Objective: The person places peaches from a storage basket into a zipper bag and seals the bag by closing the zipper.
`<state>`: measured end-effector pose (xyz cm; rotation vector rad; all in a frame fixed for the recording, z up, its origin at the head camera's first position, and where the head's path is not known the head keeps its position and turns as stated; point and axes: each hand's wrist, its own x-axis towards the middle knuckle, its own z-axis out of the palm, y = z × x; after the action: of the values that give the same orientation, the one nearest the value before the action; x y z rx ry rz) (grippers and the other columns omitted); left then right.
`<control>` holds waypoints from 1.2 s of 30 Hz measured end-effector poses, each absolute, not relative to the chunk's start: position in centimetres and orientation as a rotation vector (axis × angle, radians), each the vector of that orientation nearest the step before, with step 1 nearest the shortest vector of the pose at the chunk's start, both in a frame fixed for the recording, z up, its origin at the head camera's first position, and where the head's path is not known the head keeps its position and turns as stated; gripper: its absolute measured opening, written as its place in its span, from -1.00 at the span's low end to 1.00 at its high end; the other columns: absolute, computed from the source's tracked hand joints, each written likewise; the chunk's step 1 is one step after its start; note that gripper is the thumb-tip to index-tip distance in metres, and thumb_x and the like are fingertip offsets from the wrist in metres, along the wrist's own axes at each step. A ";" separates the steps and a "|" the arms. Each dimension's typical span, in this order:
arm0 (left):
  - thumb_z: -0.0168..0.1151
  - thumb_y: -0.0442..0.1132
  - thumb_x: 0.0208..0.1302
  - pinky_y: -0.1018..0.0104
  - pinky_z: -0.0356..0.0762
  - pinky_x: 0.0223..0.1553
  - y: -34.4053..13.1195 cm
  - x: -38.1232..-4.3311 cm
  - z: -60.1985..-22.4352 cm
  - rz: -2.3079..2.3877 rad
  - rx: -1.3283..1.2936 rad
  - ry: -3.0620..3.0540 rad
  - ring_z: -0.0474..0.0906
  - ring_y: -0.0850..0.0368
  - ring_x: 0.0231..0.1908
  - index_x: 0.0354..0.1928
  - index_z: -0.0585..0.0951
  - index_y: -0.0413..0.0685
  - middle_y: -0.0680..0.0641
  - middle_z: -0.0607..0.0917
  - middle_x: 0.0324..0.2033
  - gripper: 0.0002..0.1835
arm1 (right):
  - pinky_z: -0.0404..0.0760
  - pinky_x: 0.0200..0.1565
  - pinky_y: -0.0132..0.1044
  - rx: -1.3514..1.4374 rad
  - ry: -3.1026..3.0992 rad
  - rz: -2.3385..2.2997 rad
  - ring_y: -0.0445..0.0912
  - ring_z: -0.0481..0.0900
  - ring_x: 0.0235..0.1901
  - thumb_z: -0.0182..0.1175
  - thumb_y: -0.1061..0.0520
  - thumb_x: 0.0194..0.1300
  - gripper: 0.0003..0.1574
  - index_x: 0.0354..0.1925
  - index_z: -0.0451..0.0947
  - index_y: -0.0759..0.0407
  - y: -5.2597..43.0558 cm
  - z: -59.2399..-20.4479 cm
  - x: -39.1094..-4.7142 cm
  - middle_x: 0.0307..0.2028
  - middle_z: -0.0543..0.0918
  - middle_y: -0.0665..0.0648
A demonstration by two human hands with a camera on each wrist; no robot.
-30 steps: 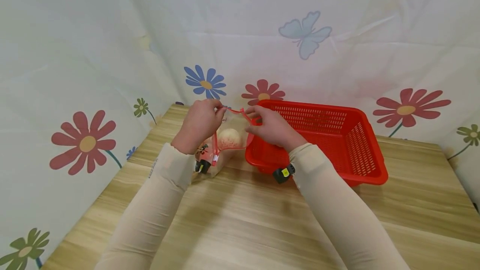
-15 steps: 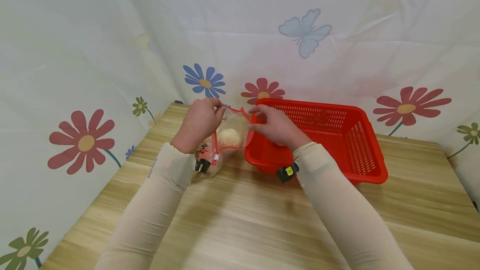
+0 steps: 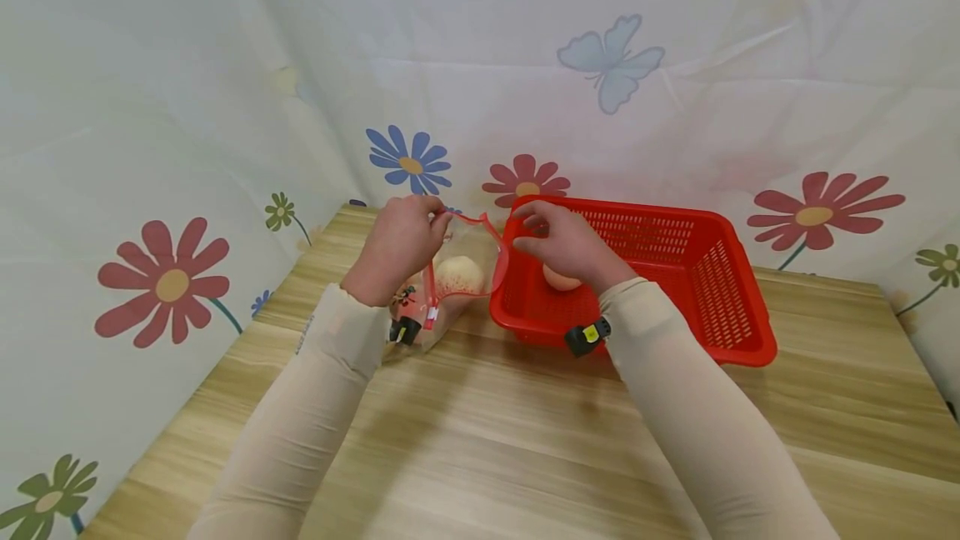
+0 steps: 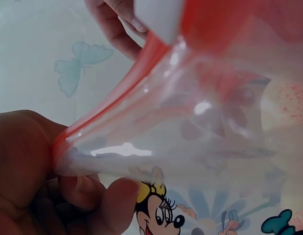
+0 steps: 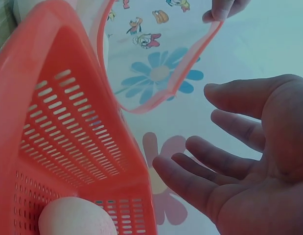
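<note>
My left hand [image 3: 401,244] pinches the red-edged mouth of a clear zip bag [image 4: 215,142] printed with cartoon figures. The bag's mouth gapes, and a white slider [image 3: 431,317] hangs at its near side. Inside the bag sits a round cream fruit [image 3: 459,275] with red speckles, like a peach. Just right of the bag, my right hand [image 3: 566,244] hovers over the left end of a red plastic basket [image 3: 738,290]. Its fingers are spread and hold nothing, as the right wrist view shows. Beneath it in the basket lies a pale pinkish round fruit [image 5: 78,218], partly hidden by the hand.
The basket has slotted walls and stands at the back of a wood-grain table [image 3: 465,448], right beside the bag. A white curtain [image 3: 480,40] with flowers and a butterfly hangs close behind and to the left.
My right hand has drawn away from the bag's red edge and moved right over the basket, uncovering the fruit there. The left hand keeps its hold on the bag.
</note>
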<state>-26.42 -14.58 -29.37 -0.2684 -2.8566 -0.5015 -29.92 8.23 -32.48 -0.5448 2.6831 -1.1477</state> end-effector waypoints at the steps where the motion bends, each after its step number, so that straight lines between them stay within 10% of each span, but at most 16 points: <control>1: 0.10 -0.15 0.40 0.28 0.54 -0.43 -14.6 -26.4 -29.4 -0.504 -0.264 -2.861 0.58 0.05 -0.47 -0.10 0.69 -0.19 -0.13 0.76 -0.29 -0.71 | 0.63 0.02 0.00 -0.540 2.680 -1.155 0.04 0.45 0.14 0.26 0.02 0.27 -0.37 0.28 0.35 -0.05 8.3 -32.5 -30.0 0.20 0.48 0.12; 36: 0.12 -0.13 0.38 0.32 0.49 -0.47 -14.6 -26.3 -29.5 -0.518 -0.232 -2.874 0.55 0.07 -0.50 -0.07 0.70 -0.15 -0.10 0.76 -0.31 -0.71 | 0.60 0.04 0.10 -0.207 2.589 -1.184 0.13 0.46 0.10 0.36 0.03 0.16 -0.16 0.35 0.26 0.01 11.8 -33.8 -33.6 0.25 0.41 0.18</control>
<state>-26.35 -14.58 -29.52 -0.2322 -2.8742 -0.5183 -33.56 11.79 -33.77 -0.2070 2.5892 -1.1838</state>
